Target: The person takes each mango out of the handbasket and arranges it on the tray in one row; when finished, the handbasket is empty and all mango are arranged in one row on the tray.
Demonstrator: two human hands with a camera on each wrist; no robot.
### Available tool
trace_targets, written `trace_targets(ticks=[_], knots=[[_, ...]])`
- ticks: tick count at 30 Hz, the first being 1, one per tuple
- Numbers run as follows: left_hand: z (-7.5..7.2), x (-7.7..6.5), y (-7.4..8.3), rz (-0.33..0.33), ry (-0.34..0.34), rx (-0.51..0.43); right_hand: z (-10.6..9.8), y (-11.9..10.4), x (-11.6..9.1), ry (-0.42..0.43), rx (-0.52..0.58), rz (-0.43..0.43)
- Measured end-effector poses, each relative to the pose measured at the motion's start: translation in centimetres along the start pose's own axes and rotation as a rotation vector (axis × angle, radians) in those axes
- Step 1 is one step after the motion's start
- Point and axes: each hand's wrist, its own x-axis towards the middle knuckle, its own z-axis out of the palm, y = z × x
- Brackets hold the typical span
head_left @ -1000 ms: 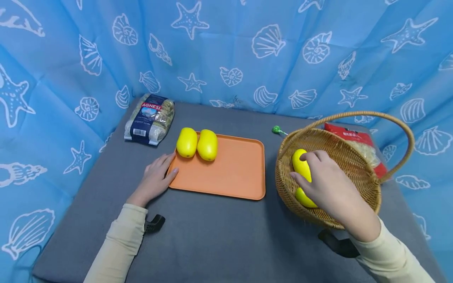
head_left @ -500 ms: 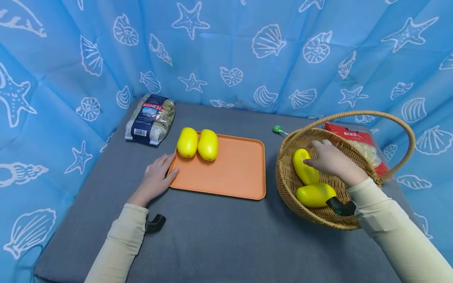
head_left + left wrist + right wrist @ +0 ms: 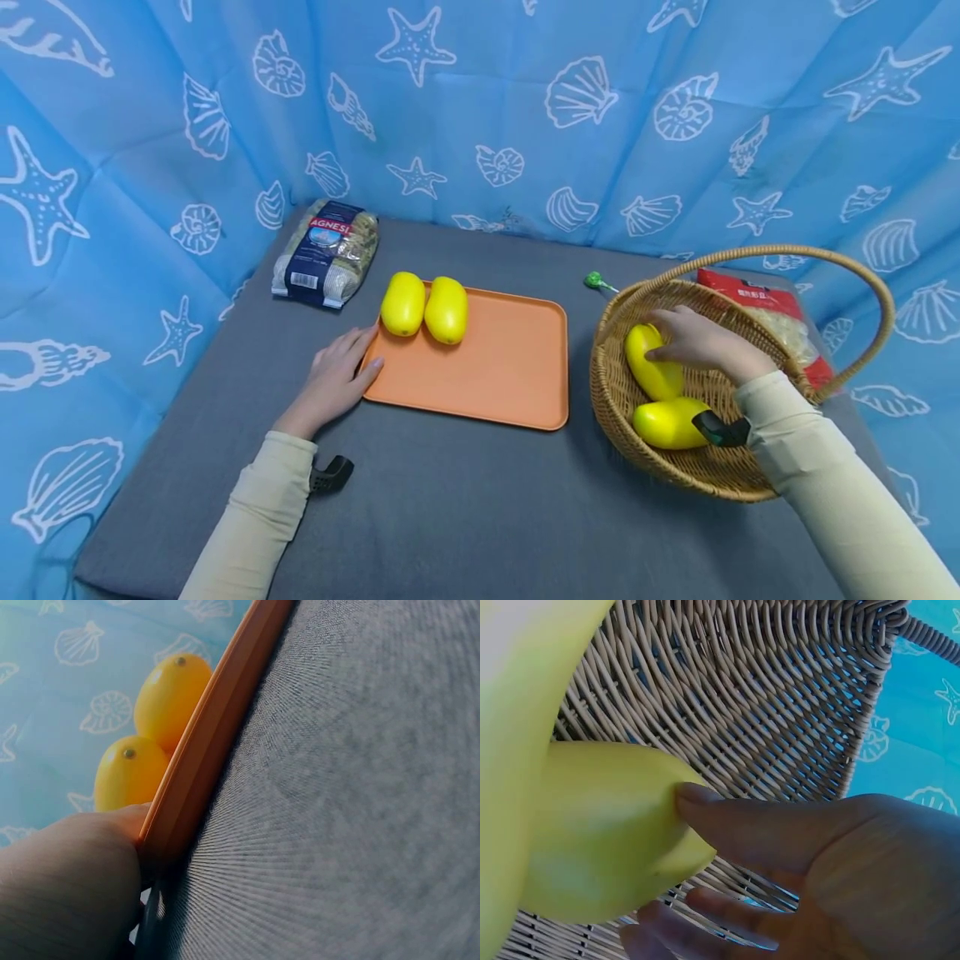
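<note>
Inside the wicker basket, my right hand grips the upper yellow mango. In the right wrist view the thumb presses on one side of that mango while the fingers curl along its other side. A second mango lies closer to me in the basket, partly covered by a black wrist mount. My left hand rests at the left edge of the orange tray, its fingers relaxed and the thumb over the rim. Two more mangoes lie side by side in the tray's far left corner.
An Agnesi pasta bag lies at the back left of the grey table. A green lollipop is behind the basket's left side. Behind the tall handle sits a red food bag. A blue curtain hangs behind.
My right hand has shifted back and right off the near mango, onto the far one, which it now grips. The left hand stays at the tray. The head view has tilted slightly.
</note>
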Motion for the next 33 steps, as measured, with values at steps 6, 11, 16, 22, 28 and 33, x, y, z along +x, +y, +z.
trace_targets(ticks=[6,11,16,22,28,33], knots=[[-0.1,-0.1,0.1,0.005,0.000,-0.004,0.3,0.0,0.6,-0.008,-0.003,-0.025],[-0.2,-0.1,0.2,0.009,0.003,-0.003,0.4,-0.1,1.0,-0.021,0.009,-0.050],[-0.3,-0.1,0.2,0.006,-0.002,-0.007,0.5,-0.2,1.1,-0.025,0.011,-0.055],[-0.2,0.0,0.2,-0.002,-0.008,-0.005,0.5,-0.2,1.0,-0.020,0.008,-0.050],[-0.2,0.0,0.3,-0.001,-0.007,-0.007,0.6,0.0,1.0,-0.009,-0.004,-0.043],[-0.2,0.0,0.2,-0.002,-0.006,-0.009,0.7,-0.1,0.9,-0.003,-0.002,-0.038]])
